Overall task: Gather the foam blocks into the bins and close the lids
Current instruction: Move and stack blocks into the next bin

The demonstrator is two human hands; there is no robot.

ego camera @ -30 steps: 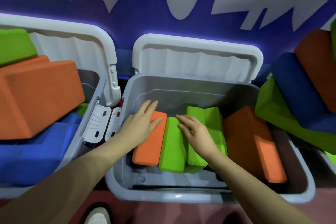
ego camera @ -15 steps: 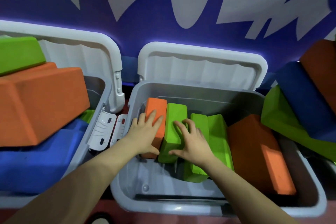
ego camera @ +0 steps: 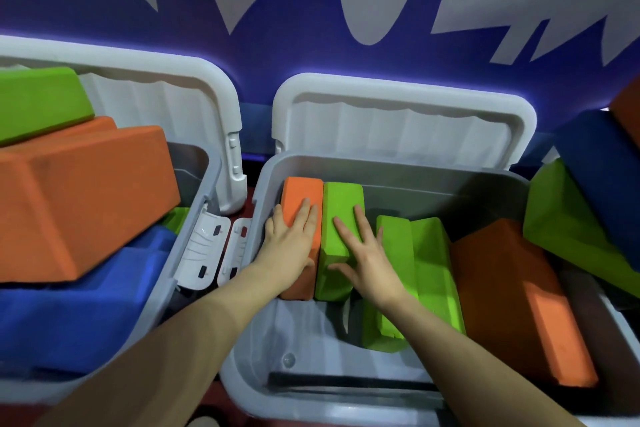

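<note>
Both hands lie flat, fingers straight, palms down inside the middle bin [ego camera: 242, 340]. The left hand [ego camera: 291, 239] presses on the orange block [ego camera: 299, 199]; the right hand [ego camera: 367, 253] presses on the green block [ego camera: 337, 218] just beside it. The hands are side by side and a little apart, each on its own block, gripping nothing.

The two blocks touch along their long sides and sit in the bin's far left corner, the orange one next to the left wall. Their long axes run away from the person, toward the far wall, in line with the forearms. Each block lies directly under its hand, so neither hand has to reach across the other.

To the right of the green block stands a second green block [ego camera: 426, 274], also lengthwise front to back, with a dark gap between the two. Beyond it a big orange block [ego camera: 512, 291] leans against the right side of the bin. The right hand is the nearer to both.

The lid [ego camera: 398, 114] stands open behind the bin, against the blue wall [ego camera: 277, 10]. My judgement is that the next move is either a push of the pair toward the corner or a sideways shift of the second green block to close the gap.

The left bin [ego camera: 194, 218] is piled above its rim, lid open. More blocks are heaped at the far right.
</note>
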